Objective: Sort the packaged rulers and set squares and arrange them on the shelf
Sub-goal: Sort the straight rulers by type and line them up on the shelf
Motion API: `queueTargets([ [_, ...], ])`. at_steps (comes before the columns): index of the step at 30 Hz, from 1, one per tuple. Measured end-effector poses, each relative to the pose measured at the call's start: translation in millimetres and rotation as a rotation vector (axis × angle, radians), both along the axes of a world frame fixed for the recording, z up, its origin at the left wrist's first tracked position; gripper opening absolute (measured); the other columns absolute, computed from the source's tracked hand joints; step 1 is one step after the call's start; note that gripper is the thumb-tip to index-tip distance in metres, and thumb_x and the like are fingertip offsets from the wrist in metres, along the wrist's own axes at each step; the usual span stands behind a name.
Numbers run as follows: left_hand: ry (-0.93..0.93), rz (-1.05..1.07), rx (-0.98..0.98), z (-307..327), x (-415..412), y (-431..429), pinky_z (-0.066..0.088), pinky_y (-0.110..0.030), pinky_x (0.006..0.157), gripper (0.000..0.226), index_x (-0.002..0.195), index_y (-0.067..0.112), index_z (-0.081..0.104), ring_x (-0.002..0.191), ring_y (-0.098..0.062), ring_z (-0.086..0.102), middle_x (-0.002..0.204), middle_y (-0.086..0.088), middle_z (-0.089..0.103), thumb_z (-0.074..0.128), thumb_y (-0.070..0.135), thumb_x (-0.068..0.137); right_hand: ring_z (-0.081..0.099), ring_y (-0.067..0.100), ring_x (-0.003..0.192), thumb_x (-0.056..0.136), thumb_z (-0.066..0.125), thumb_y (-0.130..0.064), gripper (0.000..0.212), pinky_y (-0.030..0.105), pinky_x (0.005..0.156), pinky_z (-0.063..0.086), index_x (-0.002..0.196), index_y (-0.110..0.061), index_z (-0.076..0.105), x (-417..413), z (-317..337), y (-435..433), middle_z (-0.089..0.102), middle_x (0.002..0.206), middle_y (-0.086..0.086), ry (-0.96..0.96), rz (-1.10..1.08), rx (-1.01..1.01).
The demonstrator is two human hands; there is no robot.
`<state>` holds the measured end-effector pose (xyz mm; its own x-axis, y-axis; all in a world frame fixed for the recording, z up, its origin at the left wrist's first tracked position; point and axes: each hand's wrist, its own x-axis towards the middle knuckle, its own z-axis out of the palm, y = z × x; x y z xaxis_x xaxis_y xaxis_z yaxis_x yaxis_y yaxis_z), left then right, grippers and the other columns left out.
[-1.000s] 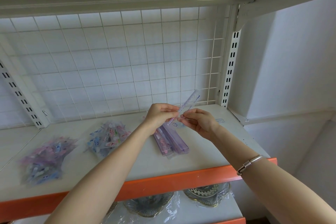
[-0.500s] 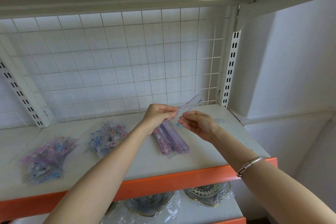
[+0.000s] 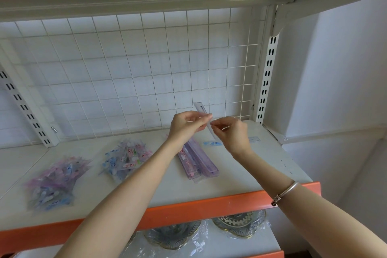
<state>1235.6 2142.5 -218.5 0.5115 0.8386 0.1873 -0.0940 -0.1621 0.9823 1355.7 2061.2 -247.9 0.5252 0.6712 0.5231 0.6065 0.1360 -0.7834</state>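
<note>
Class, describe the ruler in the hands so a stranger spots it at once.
Find the orange-edged white shelf. Above its right half, the left hand and right hand pinch one translucent ruler. Unlike the purple stack lying below, it is lifted and tilted.

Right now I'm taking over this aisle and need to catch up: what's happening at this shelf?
A person pinches one packaged ruler between the left hand and right hand, holding it tilted above the shelf. Below them a stack of purple rulers lies flat on it. Further left lie a bluish packet pile and a pinkish packet pile.
</note>
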Motion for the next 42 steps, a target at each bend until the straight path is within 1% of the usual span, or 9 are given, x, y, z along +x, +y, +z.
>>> queueTargets([
  [6,-0.043,0.017,-0.057,-3.8,4.9,3.1,0.058,-0.030,0.084,0.011,0.089,0.004,0.069,0.081,-0.021,0.072,0.090,-0.011,0.069,0.067,0.015,0.088,0.063,0.010,0.080,0.081,0.072,-0.008,0.014,0.002,0.070,0.040,0.094,-0.010,0.075,3.0,-5.1,0.5,0.072,0.091,0.002,-0.128,-0.016,0.001],
  [11,-0.059,-0.086,-0.112,-5.8,2.2,6.4,0.057,-0.023,0.078,0.015,0.103,-0.009,0.063,0.087,-0.020,0.070,0.112,-0.011,0.066,0.057,-0.003,0.091,0.057,0.003,0.088,0.082,0.072,-0.013,0.022,-0.002,0.075,0.034,0.104,-0.015,0.071,8.4,-2.9,-4.0,0.069,0.101,-0.007,-0.096,0.004,-0.040],
  [16,-0.060,-0.108,-0.127,-9.6,-0.1,7.9,0.058,-0.026,0.080,0.014,0.101,-0.001,0.065,0.087,-0.019,0.071,0.098,-0.010,0.071,0.056,-0.005,0.091,0.055,0.002,0.087,0.080,0.073,-0.009,0.035,0.000,0.074,0.036,0.114,-0.013,0.068,10.5,-5.3,-4.1,0.068,0.106,-0.002,-0.106,0.016,-0.087],
  [20,-0.053,-0.065,-0.152,-11.8,0.2,10.0,0.058,-0.030,0.082,0.014,0.101,-0.007,0.065,0.086,-0.023,0.071,0.094,-0.012,0.071,0.062,-0.005,0.087,0.053,0.008,0.085,0.078,0.074,-0.007,0.035,0.013,0.079,0.038,0.112,-0.011,0.069,11.1,-4.9,-5.0,0.067,0.101,0.004,-0.177,0.013,-0.089],
  [30,-0.050,0.022,-0.177,-13.6,-1.8,15.2,0.060,-0.026,0.071,0.003,0.088,-0.002,0.067,0.068,-0.018,0.070,0.073,-0.009,0.070,0.065,-0.002,0.086,0.057,0.018,0.097,0.077,0.072,-0.003,0.038,0.013,0.082,0.035,0.114,-0.007,0.067,24.9,-10.7,-0.8,0.062,0.107,0.006,-0.316,0.026,-0.203],
  [33,0.087,0.018,-0.097,-22.6,-5.1,22.8,0.059,-0.026,0.073,0.010,0.097,-0.001,0.068,0.077,-0.024,0.068,0.081,-0.012,0.069,0.063,0.005,0.090,0.053,0.013,0.091,0.079,0.071,-0.003,0.037,0.009,0.078,0.032,0.116,-0.007,0.066,32.3,-10.6,-2.2,0.061,0.108,0.006,-0.319,0.011,-0.287],
  [36,0.432,0.031,0.241,-35.7,-11.2,36.2,0.053,-0.026,0.084,0.013,0.098,0.008,0.072,0.089,-0.017,0.065,0.095,-0.008,0.072,0.066,0.012,0.089,0.056,0.017,0.093,0.081,0.070,-0.005,0.037,0.011,0.077,0.033,0.118,-0.006,0.065,40.6,-13.2,-4.8,0.061,0.110,0.009,-0.333,-0.013,-0.387],
  [39,0.750,-0.118,0.454,-42.8,-15.8,42.0,0.047,-0.020,0.076,0.023,0.108,0.017,0.072,0.095,-0.009,0.060,0.107,0.003,0.068,0.069,0.016,0.085,0.056,0.017,0.094,0.081,0.069,-0.004,0.037,0.013,0.075,0.035,0.118,-0.006,0.065,44.9,-16.4,-6.3,0.061,0.110,0.010,-0.304,-0.046,-0.442],
  [42,0.901,-0.358,0.519,-44.1,-15.1,42.9,0.043,-0.028,0.099,0.036,0.112,0.024,0.070,0.113,-0.009,0.054,0.122,0.007,0.060,0.078,0.028,0.078,0.056,0.017,0.094,0.082,0.068,-0.006,0.036,0.013,0.071,0.034,0.118,-0.007,0.065,46.6,-19.2,-6.4,0.060,0.110,0.009,-0.306,-0.073,-0.479],
])
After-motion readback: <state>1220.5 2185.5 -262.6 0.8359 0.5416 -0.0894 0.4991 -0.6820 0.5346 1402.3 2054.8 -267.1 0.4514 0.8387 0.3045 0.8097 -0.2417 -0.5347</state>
